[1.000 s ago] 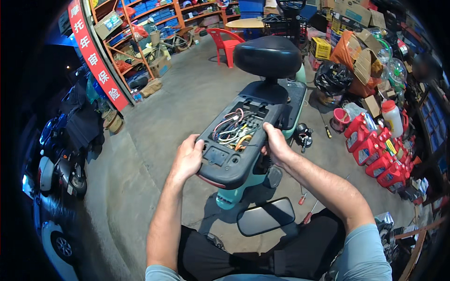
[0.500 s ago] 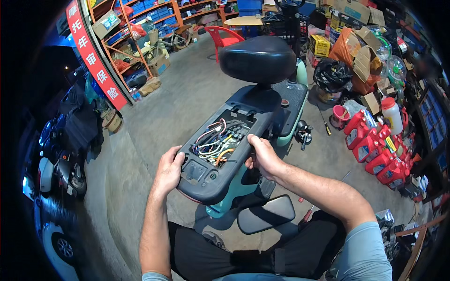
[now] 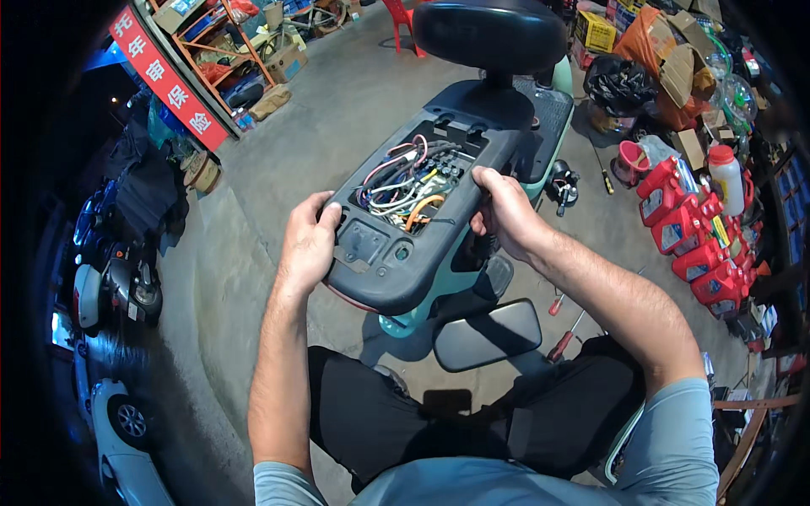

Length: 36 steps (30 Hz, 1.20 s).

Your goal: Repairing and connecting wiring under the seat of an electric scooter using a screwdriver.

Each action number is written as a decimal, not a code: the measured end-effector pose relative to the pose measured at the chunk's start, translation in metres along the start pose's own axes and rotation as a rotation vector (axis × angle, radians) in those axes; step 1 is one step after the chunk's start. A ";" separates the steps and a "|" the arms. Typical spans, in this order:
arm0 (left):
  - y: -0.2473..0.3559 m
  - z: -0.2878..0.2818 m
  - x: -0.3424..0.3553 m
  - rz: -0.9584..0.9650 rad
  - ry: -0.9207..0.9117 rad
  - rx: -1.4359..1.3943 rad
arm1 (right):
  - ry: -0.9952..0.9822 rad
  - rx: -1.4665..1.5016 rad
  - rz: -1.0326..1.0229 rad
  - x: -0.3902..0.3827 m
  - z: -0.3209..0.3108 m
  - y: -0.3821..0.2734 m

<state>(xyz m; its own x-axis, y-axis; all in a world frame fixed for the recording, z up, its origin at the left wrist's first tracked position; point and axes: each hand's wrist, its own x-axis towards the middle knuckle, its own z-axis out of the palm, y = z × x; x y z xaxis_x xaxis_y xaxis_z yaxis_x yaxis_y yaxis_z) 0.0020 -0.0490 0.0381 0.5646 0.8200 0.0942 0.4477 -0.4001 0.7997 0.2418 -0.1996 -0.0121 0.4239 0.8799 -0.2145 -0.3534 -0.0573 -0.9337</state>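
A light-green electric scooter stands before me, its round black seat at the far end. Its black plastic tail cover has an open bay holding a tangle of coloured wires. My left hand grips the cover's left edge, thumb on top and the other fingers mostly hidden. On the opposite edge, my right hand is closed the same way, its fingers curled under the rim. Below the tail, a black padded cushion lies on the floor.
Red-handled screwdrivers lie by my right knee. Another screwdriver and a dark motor-like part are farther right. Red jugs line the right side, near a pink bucket. Orange shelving stands far left; parked vehicles are outside.
The view has tipped downward, so the scooter and shelves sit higher in the picture. Both hands keep their hold on the tail cover, which shows no clear movement of its own.
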 end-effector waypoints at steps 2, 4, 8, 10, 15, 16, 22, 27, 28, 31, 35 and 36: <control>-0.007 -0.001 0.001 0.010 0.000 -0.017 | -0.011 0.001 -0.006 0.002 0.002 0.001; -0.015 0.002 0.003 -0.007 -0.005 -0.067 | -0.008 0.017 -0.020 -0.001 0.002 0.004; -0.020 0.007 0.002 0.077 0.038 -0.054 | -0.004 0.033 -0.017 0.001 -0.005 0.008; -0.019 0.005 0.001 0.071 0.032 -0.020 | -0.001 0.036 -0.022 -0.001 -0.002 0.008; -0.014 0.004 -0.003 0.077 0.032 -0.006 | -0.023 0.015 -0.006 -0.004 -0.007 0.008; -0.013 0.004 -0.004 0.071 0.032 -0.006 | -0.050 0.027 -0.017 -0.003 -0.007 0.009; -0.012 0.005 -0.005 0.060 0.034 0.010 | -0.027 0.045 -0.034 -0.001 -0.008 0.011; -0.012 0.002 -0.009 0.092 0.042 0.038 | -0.029 0.062 -0.027 -0.005 -0.007 0.012; -0.012 0.002 -0.010 0.089 0.036 0.030 | -0.037 0.056 -0.022 -0.007 -0.008 0.011; -0.008 0.001 -0.012 0.090 0.038 0.025 | -0.036 0.059 -0.017 -0.010 -0.008 0.011; -0.006 0.001 -0.012 0.059 0.010 0.002 | -0.021 0.050 -0.017 -0.012 -0.007 0.009; -0.006 0.001 -0.012 0.056 0.007 -0.003 | -0.017 0.049 -0.019 -0.013 -0.008 0.008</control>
<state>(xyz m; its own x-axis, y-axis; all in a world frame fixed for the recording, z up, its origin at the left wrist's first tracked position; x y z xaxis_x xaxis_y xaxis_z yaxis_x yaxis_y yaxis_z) -0.0067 -0.0570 0.0317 0.5838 0.7991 0.1435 0.4130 -0.4445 0.7949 0.2397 -0.2150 -0.0193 0.4167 0.8888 -0.1910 -0.3862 -0.0171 -0.9223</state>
